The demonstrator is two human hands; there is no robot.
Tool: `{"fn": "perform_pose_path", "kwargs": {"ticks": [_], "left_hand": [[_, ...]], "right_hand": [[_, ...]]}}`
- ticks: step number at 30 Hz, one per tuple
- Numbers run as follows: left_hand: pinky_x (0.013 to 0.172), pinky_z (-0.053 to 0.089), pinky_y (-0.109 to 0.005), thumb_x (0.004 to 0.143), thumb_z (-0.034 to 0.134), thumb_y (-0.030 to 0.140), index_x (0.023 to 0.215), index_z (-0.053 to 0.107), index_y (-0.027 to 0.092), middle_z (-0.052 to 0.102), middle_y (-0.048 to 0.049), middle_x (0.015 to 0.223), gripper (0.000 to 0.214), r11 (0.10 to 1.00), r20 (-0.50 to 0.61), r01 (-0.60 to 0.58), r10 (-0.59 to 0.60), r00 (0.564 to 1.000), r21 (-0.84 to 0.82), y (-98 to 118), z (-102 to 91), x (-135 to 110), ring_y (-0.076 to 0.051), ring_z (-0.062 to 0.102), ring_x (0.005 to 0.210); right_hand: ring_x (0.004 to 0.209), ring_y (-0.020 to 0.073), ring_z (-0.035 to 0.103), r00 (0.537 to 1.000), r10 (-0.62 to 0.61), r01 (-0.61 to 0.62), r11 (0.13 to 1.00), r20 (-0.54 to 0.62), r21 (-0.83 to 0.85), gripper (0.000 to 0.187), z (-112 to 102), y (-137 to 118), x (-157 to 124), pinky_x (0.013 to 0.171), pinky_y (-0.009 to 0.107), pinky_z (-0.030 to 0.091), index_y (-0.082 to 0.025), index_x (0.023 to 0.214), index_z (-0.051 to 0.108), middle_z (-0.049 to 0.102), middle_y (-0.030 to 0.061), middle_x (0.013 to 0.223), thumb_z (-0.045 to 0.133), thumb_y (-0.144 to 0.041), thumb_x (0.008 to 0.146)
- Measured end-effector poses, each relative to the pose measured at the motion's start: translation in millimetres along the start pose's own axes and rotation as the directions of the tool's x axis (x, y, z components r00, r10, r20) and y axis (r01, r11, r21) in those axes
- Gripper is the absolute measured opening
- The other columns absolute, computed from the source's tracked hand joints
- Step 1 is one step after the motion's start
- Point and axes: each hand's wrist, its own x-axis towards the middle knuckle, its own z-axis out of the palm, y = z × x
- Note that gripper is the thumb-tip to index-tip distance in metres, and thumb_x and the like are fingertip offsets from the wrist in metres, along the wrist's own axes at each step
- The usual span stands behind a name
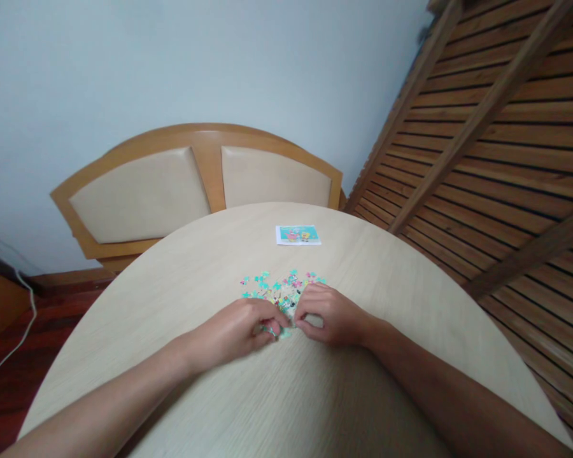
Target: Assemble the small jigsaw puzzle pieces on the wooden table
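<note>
Two bare forearms reach over a pale, round worktop (210, 254) toward a loose pile of small puzzle pieces (277, 286), mostly teal with bits of pink, yellow and black. At the pile's near left edge, the left hand (251, 321) is bent, fingers curled down, with a teal piece (285, 333) by its fingertips; whether it grips anything cannot be told. At the pile's near right edge, the right hand (332, 315) curls thumb and forefinger into a ring; whether a piece sits between the tips cannot be told. Beyond the pile lies a picture card (300, 235) showing a pink and a yellow cartoon figure on teal. Farther behind the pile stand a padded wooden backrest (207, 165) and a pale wall (195, 57); far to its right, a slatted wooden panel (496, 140).
</note>
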Motion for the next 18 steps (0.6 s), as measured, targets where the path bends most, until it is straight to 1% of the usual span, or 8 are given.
{"fn": "perform_pose_path", "kwargs": {"ticks": [3, 8, 10, 11, 13, 14, 15, 18], "left_hand": [[0.082, 0.05, -0.027, 0.092, 0.057, 0.01, 0.099, 0.069, 0.018, 0.073, -0.0045, 0.098, 0.016, 0.989, 0.116, -0.142, 0.145, 0.983, -0.03, 6.1, 4.1, -0.2, -0.016, 0.066, 0.087], [0.086, 0.049, -0.027, 0.091, 0.066, 0.014, 0.1, 0.069, 0.019, 0.073, -0.0045, 0.102, 0.01, 0.98, 0.189, -0.193, 0.2, 0.961, -0.058, 5.3, 6.1, 0.4, -0.018, 0.066, 0.095], [0.084, 0.049, -0.027, 0.091, 0.068, 0.019, 0.101, 0.069, 0.021, 0.073, -0.0033, 0.102, 0.01, 0.986, 0.174, -0.168, 0.168, 0.97, -0.014, 0.8, 3.7, 0.2, -0.017, 0.067, 0.093], [0.083, 0.049, -0.027, 0.091, 0.068, 0.021, 0.102, 0.069, 0.021, 0.073, -0.0029, 0.102, 0.01, 0.99, 0.151, -0.135, 0.129, 0.98, 0.031, -2.3, 1.6, 0.1, -0.017, 0.067, 0.091], [0.08, 0.049, -0.029, 0.092, 0.066, 0.024, 0.103, 0.069, 0.021, 0.072, -0.003, 0.098, 0.012, 0.984, 0.054, -0.034, 0.025, 0.998, 0.175, -9.7, -4.2, -0.2, -0.019, 0.066, 0.088], [0.081, 0.049, -0.03, 0.092, 0.066, 0.026, 0.104, 0.069, 0.022, 0.072, -0.0032, 0.098, 0.013, 0.974, 0.026, 0.014, -0.021, 0.999, 0.225, -13.6, -7.6, -0.3, -0.02, 0.066, 0.091], [0.082, 0.049, -0.03, 0.092, 0.065, 0.026, 0.105, 0.068, 0.022, 0.071, -0.0037, 0.101, 0.014, 0.967, 0.009, 0.035, -0.039, 0.999, 0.254, -17.4, -11.0, -0.4, -0.021, 0.065, 0.094], [0.085, 0.049, -0.031, 0.089, 0.066, 0.027, 0.106, 0.068, 0.022, 0.07, -0.0039, 0.105, 0.018, 0.957, 0.01, 0.06, -0.066, 0.998, 0.285, -25.7, -19.3, -0.5, -0.022, 0.065, 0.1]], "right_hand": [[0.074, 0.0168, 0.061, 1.0, 0.005, -0.005, 1.0, -0.002, 0.021, 0.008, 0.5, 1.0, -1.0, 0.082, 0.033, 0.045, -0.02, 0.08, 0.066, 0.069, 0.0015, 0.074, 0.062, -0.016, 0.086], [0.075, 0.017, 0.063, 1.0, 0.026, -0.026, 0.999, -0.003, 0.023, 0.009, -1.6, 3.4, -1.3, 0.082, 0.033, 0.045, -0.02, 0.082, 0.068, 0.07, 0.0017, 0.076, 0.062, -0.018, 0.088], [0.075, 0.017, 0.064, 1.0, 0.029, -0.029, 0.999, -0.007, 0.024, 0.01, -2.2, 4.1, -1.3, 0.082, 0.033, 0.045, -0.02, 0.082, 0.069, 0.071, 0.0017, 0.076, 0.062, -0.019, 0.089], [0.075, 0.017, 0.065, 0.999, 0.03, -0.03, 0.999, -0.011, 0.025, 0.01, -2.3, 4.4, -1.3, 0.081, 0.033, 0.046, -0.02, 0.082, 0.069, 0.071, 0.0017, 0.076, 0.062, -0.019, 0.089], [0.075, 0.017, 0.065, 0.999, 0.034, -0.034, 0.999, -0.018, 0.031, 0.01, -2.1, 4.5, -1.4, 0.081, 0.033, 0.046, -0.02, 0.083, 0.07, 0.072, 0.002, 0.076, 0.062, -0.019, 0.09], [0.075, 0.017, 0.066, 0.999, 0.039, -0.038, 0.999, -0.021, 0.035, 0.01, -1.9, 4.5, -1.4, 0.081, 0.033, 0.046, -0.02, 0.085, 0.07, 0.073, 0.0022, 0.077, 0.062, -0.019, 0.09], [0.076, 0.0171, 0.066, 0.999, 0.043, -0.042, 0.998, -0.023, 0.041, 0.01, -1.9, 4.3, -1.4, 0.081, 0.033, 0.046, -0.02, 0.088, 0.071, 0.073, 0.0025, 0.079, 0.061, -0.019, 0.091], [0.077, 0.0172, 0.067, 0.998, 0.052, -0.051, 0.997, -0.018, 0.059, 0.011, -2.6, 3.8, -0.8, 0.082, 0.034, 0.047, -0.02, 0.091, 0.071, 0.074, 0.003, 0.082, 0.06, -0.018, 0.091]]}}
